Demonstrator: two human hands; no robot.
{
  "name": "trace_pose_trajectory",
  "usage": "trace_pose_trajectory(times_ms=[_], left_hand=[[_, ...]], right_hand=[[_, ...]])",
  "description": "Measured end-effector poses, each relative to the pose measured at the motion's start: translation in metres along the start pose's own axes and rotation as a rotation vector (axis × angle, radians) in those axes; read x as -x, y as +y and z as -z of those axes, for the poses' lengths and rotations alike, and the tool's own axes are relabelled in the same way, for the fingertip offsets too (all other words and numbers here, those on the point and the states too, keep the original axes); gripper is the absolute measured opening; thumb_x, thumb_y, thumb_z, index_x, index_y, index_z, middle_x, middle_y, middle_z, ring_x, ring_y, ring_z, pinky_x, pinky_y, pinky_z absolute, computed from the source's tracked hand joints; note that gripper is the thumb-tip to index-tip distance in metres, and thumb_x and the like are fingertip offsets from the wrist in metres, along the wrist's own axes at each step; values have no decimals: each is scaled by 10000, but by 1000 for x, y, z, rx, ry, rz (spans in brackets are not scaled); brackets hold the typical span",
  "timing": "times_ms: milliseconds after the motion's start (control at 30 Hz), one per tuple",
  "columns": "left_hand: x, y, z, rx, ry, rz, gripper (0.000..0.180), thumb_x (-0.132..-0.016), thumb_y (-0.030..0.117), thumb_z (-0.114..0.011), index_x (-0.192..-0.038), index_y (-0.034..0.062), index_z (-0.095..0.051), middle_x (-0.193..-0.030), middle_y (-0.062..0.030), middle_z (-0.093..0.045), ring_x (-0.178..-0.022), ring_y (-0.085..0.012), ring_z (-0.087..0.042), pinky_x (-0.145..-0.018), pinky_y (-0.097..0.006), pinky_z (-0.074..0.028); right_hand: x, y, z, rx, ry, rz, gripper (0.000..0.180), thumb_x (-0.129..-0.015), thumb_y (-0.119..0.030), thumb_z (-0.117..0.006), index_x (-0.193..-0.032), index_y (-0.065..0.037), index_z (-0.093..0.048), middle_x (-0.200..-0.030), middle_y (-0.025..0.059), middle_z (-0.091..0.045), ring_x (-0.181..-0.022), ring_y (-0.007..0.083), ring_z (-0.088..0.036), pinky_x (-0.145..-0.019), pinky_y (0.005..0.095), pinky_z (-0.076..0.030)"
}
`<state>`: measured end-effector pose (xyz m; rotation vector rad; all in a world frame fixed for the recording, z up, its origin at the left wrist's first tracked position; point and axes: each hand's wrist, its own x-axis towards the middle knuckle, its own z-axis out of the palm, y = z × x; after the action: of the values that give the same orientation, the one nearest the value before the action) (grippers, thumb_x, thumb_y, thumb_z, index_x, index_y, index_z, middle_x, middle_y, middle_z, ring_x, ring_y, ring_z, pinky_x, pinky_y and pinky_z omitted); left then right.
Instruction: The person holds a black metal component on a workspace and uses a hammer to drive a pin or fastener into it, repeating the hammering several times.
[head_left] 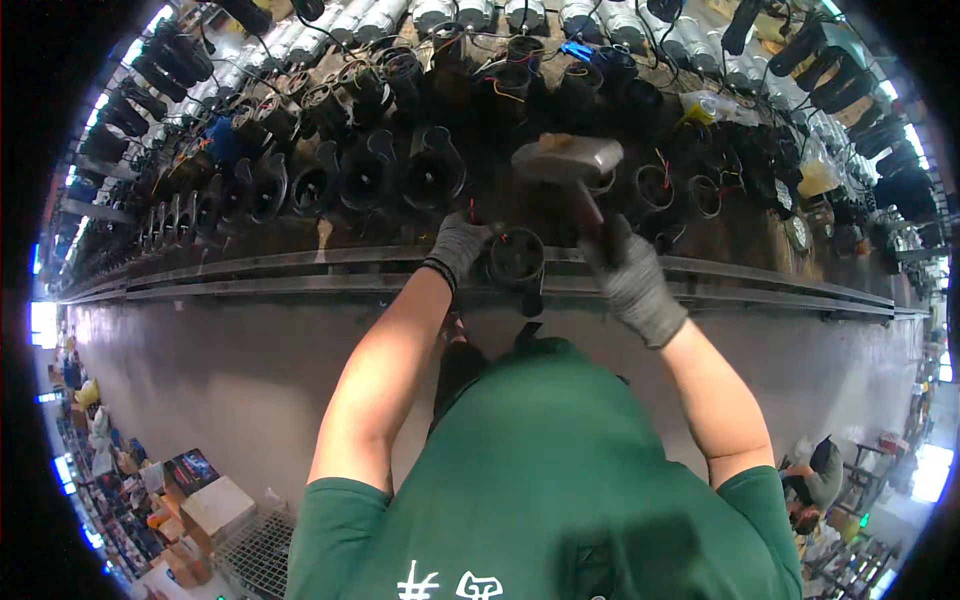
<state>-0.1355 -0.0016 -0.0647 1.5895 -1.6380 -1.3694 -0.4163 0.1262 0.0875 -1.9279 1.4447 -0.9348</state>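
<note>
My right hand (635, 285), in a grey knit glove, is closed around the handle of a hammer (568, 158). Its wide grey head is raised over the bench, and the grip is partly blurred. At the bench's front edge my left hand (461, 243), gloved too, has its fingers curled, with the thumb side close to a round black housing (517, 257). A thin red piece (472, 208) sticks up beside these fingers. What they grip is lost in the dark. The housing's round opening faces up, with small wires inside.
Black blower casings (432, 178) stand in a row to the left on the dark workbench (390, 262). Wired black cylinders (655, 187) and silver motors line its back. Behind me are cardboard boxes (218, 505), a wire cage (258, 548) and, at right, another person (822, 475).
</note>
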Motion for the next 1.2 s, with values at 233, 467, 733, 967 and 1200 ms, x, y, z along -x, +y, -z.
trace_pose_trajectory(times_ms=[233,467,733,967,1200], left_hand=[[17,26,-7,351,24,107,366,-916,91,-787,-1262,39,-682,-1136,-99,-744,-988,-204,-697,-884,-384,-586],[18,20,-6,97,96,8,360,-902,96,-807,-1233,27,-681,-1114,-94,-739,-958,-223,-681,-890,-378,-578],[27,38,-4,15,98,-4,319,-939,167,-769,-1212,25,-684,-1101,-101,-750,-981,-196,-687,-881,-369,-560],[52,22,-8,393,174,-3,321,-960,183,-733,-1234,21,-685,-1151,-126,-756,-994,-224,-711,-889,-361,-571],[-5,-22,-13,1070,-13,208,396,-905,58,-724,-1284,-17,-635,-1192,-163,-720,-1024,-270,-711,-903,-397,-579]], right_hand=[[-1,6,5,420,-472,-107,429,-990,-231,-608,-1393,-98,-544,-1003,250,-690,-940,462,-682,-768,554,-523],[62,-12,12,285,-340,-261,586,-992,-260,-581,-1557,-220,-431,-1203,241,-676,-1016,516,-643,-820,589,-511],[57,13,5,-210,-614,-666,488,-1036,-383,-596,-1388,-46,-582,-789,128,-665,-601,195,-650,-537,360,-525],[1,-23,8,-24,-514,-427,496,-991,-378,-678,-1381,-79,-613,-1125,181,-741,-906,259,-727,-797,407,-569],[14,-65,25,-154,-160,-174,475,-1014,-369,-635,-1381,-70,-593,-1022,216,-743,-962,340,-726,-845,425,-562]])
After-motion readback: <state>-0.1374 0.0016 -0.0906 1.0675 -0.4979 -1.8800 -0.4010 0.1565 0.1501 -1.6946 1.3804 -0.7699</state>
